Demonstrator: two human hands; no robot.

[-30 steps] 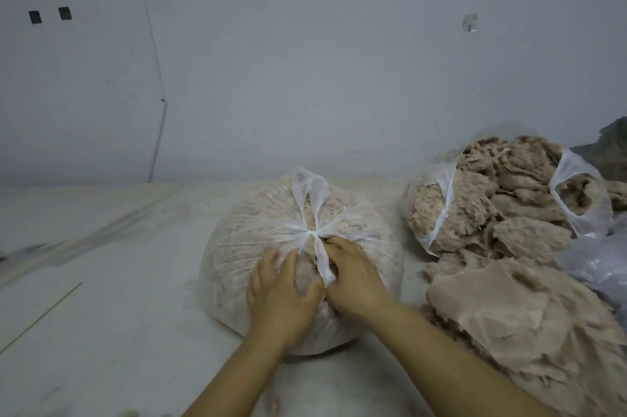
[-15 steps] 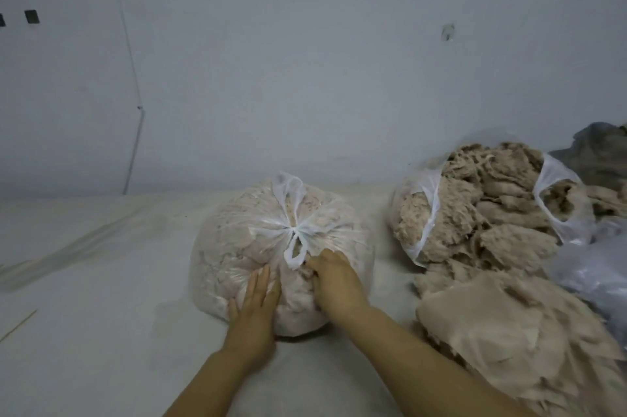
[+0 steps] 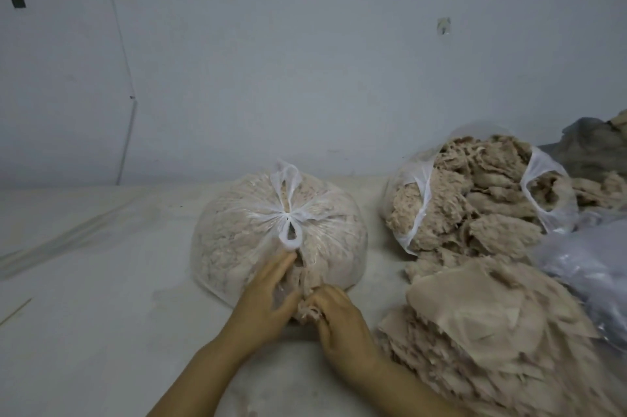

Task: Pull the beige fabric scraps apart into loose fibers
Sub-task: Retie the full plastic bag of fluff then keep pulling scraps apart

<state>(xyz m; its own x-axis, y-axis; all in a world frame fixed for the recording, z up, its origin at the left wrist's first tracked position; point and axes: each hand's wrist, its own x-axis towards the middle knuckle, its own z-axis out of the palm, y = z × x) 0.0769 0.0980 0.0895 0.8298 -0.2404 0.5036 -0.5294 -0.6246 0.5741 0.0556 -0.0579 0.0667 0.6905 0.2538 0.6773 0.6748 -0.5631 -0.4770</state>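
Tied bag [image 3: 237,233]: We see a see-through bag full of beige fluff. It sits on the pale worktop [image 3: 84,280], and its handles are tied in a knot [image 3: 288,216] on top.
Left hand [image 3: 268,297]: Our left hand lies flat on the near side of the tied bag. Its fingers are straight.
Right hand [image 3: 339,318]: Our right hand is curled. It pinches a small tuft [image 3: 307,311] of beige fluff at the bottom of the tied bag.
Open bag [image 3: 420,192]: A second bag sits to the right, well apart. It is open and heaped with fluff.
Scraps [image 3: 475,314]: A pile of flat beige cloth bits lies in front of the open bag, just beside our right hand.
Writing: We see no words we can read.
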